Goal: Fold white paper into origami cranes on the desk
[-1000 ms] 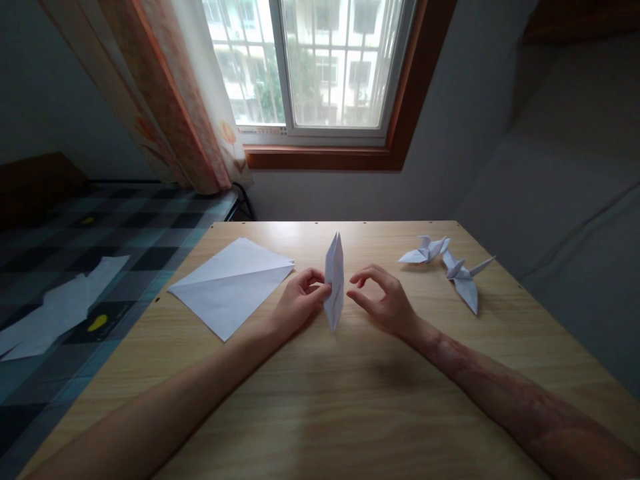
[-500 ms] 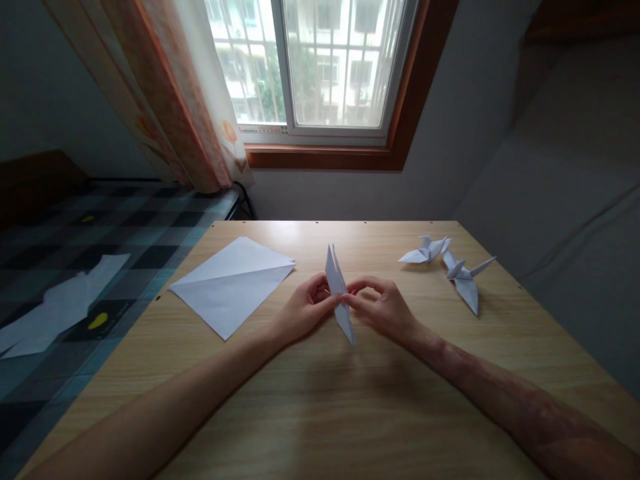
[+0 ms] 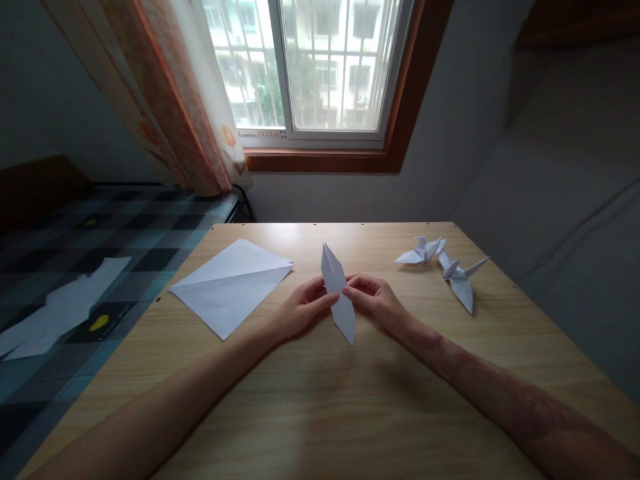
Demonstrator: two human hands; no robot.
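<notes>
A folded white piece of paper [image 3: 343, 316], long and pointed at both ends, is held above the middle of the table. A slit runs down from its upper tip. My left hand [image 3: 306, 305] pinches its left edge, thumb in front and fingers behind. On the opposite edge, my right hand [image 3: 373, 293] grips it the same way, with the thumb on the front face. The fingertips behind the paper are hidden.
White paper sheets [image 3: 233, 287] with a crease lie on the table [image 3: 280, 413] at the left. Two folded paper cranes [image 3: 423, 251] [image 3: 460, 283] rest at the far right. Paper scraps [image 3: 65, 307] lie on the checked bed [image 3: 165, 220], left of the table.
The folded paper has turned from nearly edge-on to show its broad front face. Both hands still hold it in about the same place.
</notes>
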